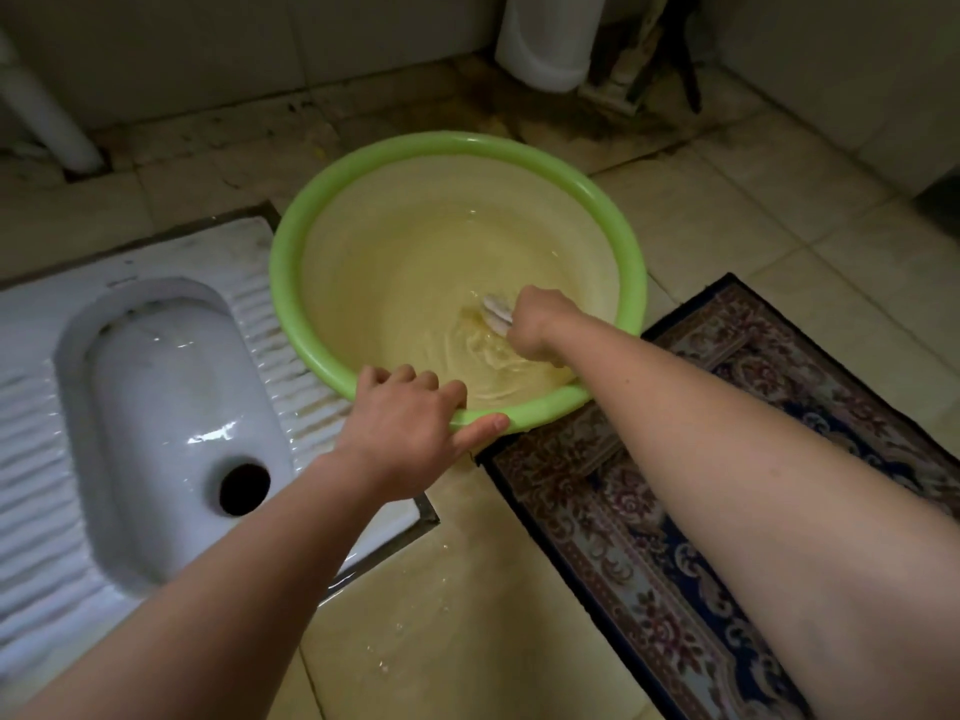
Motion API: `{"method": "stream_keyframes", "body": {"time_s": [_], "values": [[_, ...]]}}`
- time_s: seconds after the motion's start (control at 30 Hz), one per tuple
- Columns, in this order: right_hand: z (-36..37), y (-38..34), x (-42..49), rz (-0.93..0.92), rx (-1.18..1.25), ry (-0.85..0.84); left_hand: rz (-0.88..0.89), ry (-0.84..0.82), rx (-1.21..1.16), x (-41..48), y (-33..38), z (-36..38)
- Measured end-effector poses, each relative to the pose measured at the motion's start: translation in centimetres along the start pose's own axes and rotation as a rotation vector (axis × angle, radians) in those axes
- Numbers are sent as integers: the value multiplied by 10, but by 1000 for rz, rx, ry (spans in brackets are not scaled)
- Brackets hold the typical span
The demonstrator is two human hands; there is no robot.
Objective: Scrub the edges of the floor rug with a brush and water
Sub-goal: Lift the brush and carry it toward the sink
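Head view: left hand (400, 433) grips green basin (631, 262) rim; right hand (535, 324) clenches brush (496, 315) in its water (431, 272).

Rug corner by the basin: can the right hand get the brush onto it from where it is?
Probably yes. The right hand holds the brush in the water just inside the green basin rim, and the rug corner lies right beside that rim. Only the rim stands between; nothing covers the corner.

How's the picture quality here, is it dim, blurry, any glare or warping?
Head view: dim, yellowish light; bright glare on the wet squat toilet; the brush in the right hand is motion-blurred amid rippling water; wide-angle warping bends both forearms and the rug edges; far corner murky.
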State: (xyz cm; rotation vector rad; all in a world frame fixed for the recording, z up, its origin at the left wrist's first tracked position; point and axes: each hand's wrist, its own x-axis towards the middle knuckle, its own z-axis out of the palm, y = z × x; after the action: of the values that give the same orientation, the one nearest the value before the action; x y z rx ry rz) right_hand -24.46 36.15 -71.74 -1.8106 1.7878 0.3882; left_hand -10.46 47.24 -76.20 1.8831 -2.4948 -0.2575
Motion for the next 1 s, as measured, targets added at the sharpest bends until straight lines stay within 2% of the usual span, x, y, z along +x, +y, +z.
{"method": "stream_keyframes", "body": {"time_s": [0.07, 0.13, 0.17, 0.3, 0.37, 0.43, 0.5, 0.57, 0.63, 0.8, 1.0], "values": [[-9, 2, -7, -4, -36, -32, -8, -28, -10, 0, 0, -1], [-15, 4, -16, -7, -27, 7, -26, -61, -16, -1, 3, -5], [-16, 5, -20, 0, 28, 2, -32, -76, -13, 0, 3, -6], [-21, 16, -43, 30, 510, -140, -62, -202, -14, 1, 5, -18], [-16, 23, -56, 63, 571, -112, -109, -267, -17, -2, 10, -24], [-6, 27, -70, 100, 520, -10, -195, -296, -34, -7, 20, -26], [-2, 31, -86, 124, 626, -50, -247, -328, -88, -12, 29, -32], [-6, 33, -104, 134, 751, -102, -282, -362, -240, -19, 32, -47], [-19, 33, -127, 128, 827, -118, -331, -364, -350, -29, 29, -74], [-74, 21, -190, 110, 877, -155, -424, -294, -351, -58, 27, -168], [-194, -10, -295, 67, 915, -156, -416, -249, -407, -70, 53, -324]]}}
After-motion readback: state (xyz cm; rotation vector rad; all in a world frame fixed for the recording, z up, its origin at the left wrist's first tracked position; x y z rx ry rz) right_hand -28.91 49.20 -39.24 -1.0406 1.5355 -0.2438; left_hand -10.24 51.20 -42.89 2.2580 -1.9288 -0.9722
